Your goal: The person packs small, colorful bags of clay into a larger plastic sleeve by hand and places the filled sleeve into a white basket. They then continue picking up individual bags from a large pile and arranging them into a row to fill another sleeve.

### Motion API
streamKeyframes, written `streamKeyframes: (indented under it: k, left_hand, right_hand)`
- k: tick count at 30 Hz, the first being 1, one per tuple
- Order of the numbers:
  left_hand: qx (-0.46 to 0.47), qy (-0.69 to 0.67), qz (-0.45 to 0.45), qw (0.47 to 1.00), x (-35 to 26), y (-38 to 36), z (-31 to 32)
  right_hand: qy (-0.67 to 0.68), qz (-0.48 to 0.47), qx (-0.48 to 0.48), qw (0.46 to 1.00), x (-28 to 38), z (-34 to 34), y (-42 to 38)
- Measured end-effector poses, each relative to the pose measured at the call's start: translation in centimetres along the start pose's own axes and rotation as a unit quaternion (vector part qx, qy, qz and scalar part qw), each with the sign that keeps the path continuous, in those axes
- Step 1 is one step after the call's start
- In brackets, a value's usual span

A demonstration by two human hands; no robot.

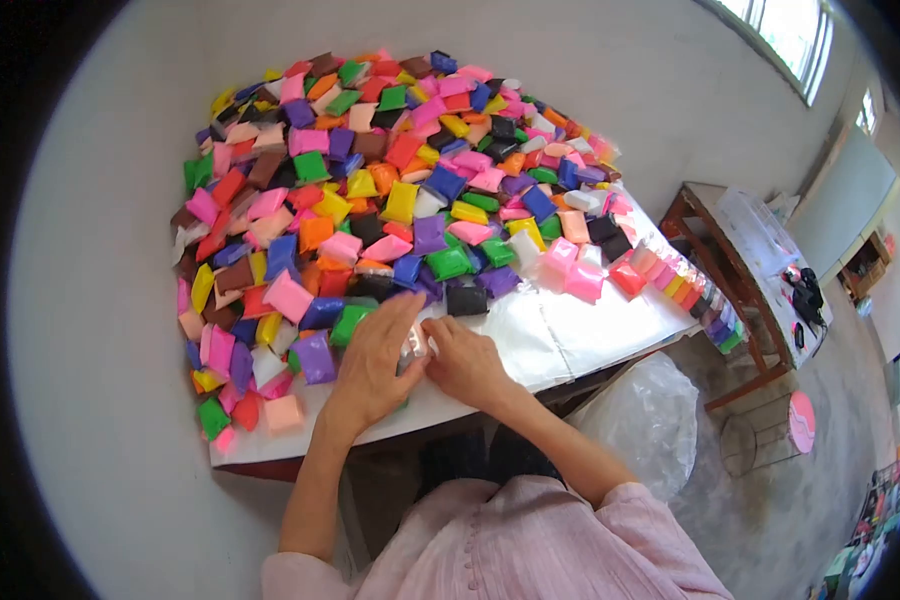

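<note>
Near the front edge of the table, my left hand [375, 362] curves around a small shiny packet [413, 346] that looks like clear plastic, its fingers and thumb on either side. My right hand [465, 362] is closed, fingertips pinched at the packet's right side. The packet's contents are mostly hidden between the hands. Just beyond lie a green packet [350, 325], a purple packet [315, 358] and a black packet [467, 300]. A large heap of soft, colourful sealed packets [400, 203] covers most of the table behind my hands.
A row of packets in mixed colours [685, 290] lines the right end of the white table [530, 345]. Below hangs a big clear plastic bag [645, 420]. Farther right are a wooden table [715, 240] and a wire basket with a pink lid [800, 422]. Walls border the left and back.
</note>
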State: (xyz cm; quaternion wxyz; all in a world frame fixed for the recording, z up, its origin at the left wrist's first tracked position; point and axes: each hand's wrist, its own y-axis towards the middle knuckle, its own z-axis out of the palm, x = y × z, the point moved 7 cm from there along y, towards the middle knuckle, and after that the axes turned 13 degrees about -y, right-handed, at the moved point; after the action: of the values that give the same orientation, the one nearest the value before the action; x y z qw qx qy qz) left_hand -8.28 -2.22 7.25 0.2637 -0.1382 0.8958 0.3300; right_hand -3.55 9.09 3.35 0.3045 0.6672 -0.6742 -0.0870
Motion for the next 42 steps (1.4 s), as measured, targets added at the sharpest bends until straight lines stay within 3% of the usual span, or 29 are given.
streamKeyframes:
  k: [4, 8, 15, 18, 21, 23, 27, 30, 33, 37, 42]
  left_hand:
    - [0.020, 0.001, -0.006, 1.000, 0.3, 0.1, 0.9]
    - [0.006, -0.004, -0.021, 1.000, 0.1, -0.1, 0.5]
    - [-0.009, 0.029, -0.016, 0.999, 0.4, -0.2, 0.8]
    - [-0.010, 0.040, -0.006, 0.999, 0.1, -0.1, 0.9]
    - [0.003, 0.041, -0.008, 0.999, 0.4, 0.1, 0.9]
    - [0.014, 0.038, -0.010, 0.999, 0.4, 0.0, 1.2]
    - [0.022, 0.046, 0.000, 0.999, -0.1, 0.2, 1.2]
    - [0.028, 0.057, 0.010, 0.998, -0.3, 0.4, 1.2]
    - [0.027, 0.077, 0.015, 0.997, -0.5, 0.5, 1.1]
    - [0.020, 0.093, 0.014, 0.995, -1.1, 0.5, 0.9]
    - [-0.029, 0.180, 0.086, 0.979, -3.7, -0.3, 0.3]
  right_hand:
    - [0.008, 0.004, 0.011, 1.000, -0.3, 0.4, -0.5]
    - [-0.018, -0.047, -0.077, 0.996, 0.9, -0.5, -1.0]
    - [-0.063, -0.042, -0.022, 0.997, 1.0, 0.3, -1.0]
    - [-0.011, -0.058, -0.034, 0.998, 0.7, -1.4, -1.4]
    - [0.061, 0.020, -0.004, 0.998, -1.8, -3.4, -2.5]
    - [0.025, 0.054, -0.087, 0.994, -5.3, -5.9, -3.7]
    - [-0.156, 0.239, -0.133, 0.949, -13.7, -11.5, -5.2]
    - [-0.189, 0.257, -0.148, 0.936, -17.4, -12.4, -5.1]
    - [-0.315, 0.261, -0.087, 0.908, -18.4, -10.8, -4.4]
    - [-0.303, 0.300, -0.047, 0.903, -19.0, -10.1, -4.6]
    - [-0.214, 0.291, -0.030, 0.932, -15.5, -11.0, -7.7]
